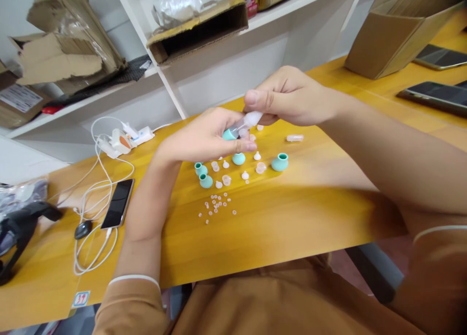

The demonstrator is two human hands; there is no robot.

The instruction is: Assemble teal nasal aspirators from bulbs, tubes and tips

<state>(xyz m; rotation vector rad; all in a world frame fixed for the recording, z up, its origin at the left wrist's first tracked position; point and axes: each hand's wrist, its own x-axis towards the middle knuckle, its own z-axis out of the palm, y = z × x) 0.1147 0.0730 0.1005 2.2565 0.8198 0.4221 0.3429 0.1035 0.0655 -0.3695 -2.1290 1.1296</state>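
My left hand (209,135) is closed around a clear tube (239,128) with a teal bulb end, which looks like a small nasal aspirator. At the tube's other end is a white soft nozzle tip (252,118), pinched by my right hand (288,99). Whether the tip is fully seated on the tube, I cannot tell. Below my hands on the table stand several teal bulbs, one of them the bulb (279,163) at the right. Among them lie white nozzle tips (245,175) and clear cup-like pieces (260,167). Nearer me is a scatter of tiny clear rings (216,204).
A clear tube (295,138) lies on the wooden table (277,228) to the right. On the left are a phone (117,203), white cables, a power adapter (120,141) and a black headset (25,233). A cardboard box (396,36) and phones stand back right; shelves rise behind.
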